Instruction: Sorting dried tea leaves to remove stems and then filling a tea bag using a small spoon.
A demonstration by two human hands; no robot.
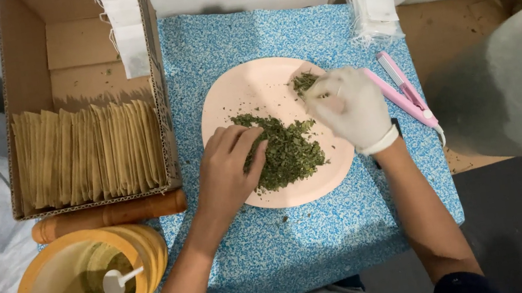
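Blue speckled table [301,248], and you're portioning: dried green herb [285,150] heaped on the pink plate [234,96], your bare left hand [227,171] cupped against it, your gloved right hand [353,107] pinching a tuft. Next likely needs an empty sachet [374,10] nearby.

Small table [327,238], top covered in blue-and-white speckled cloth. Lying directly on it: round pale pink plate [234,96] at centre; pink handheld sealer [404,88] just right of plate; bundle of white paper bags [372,14] at far right corner; open cardboard box [27,76] overlapping left edge.
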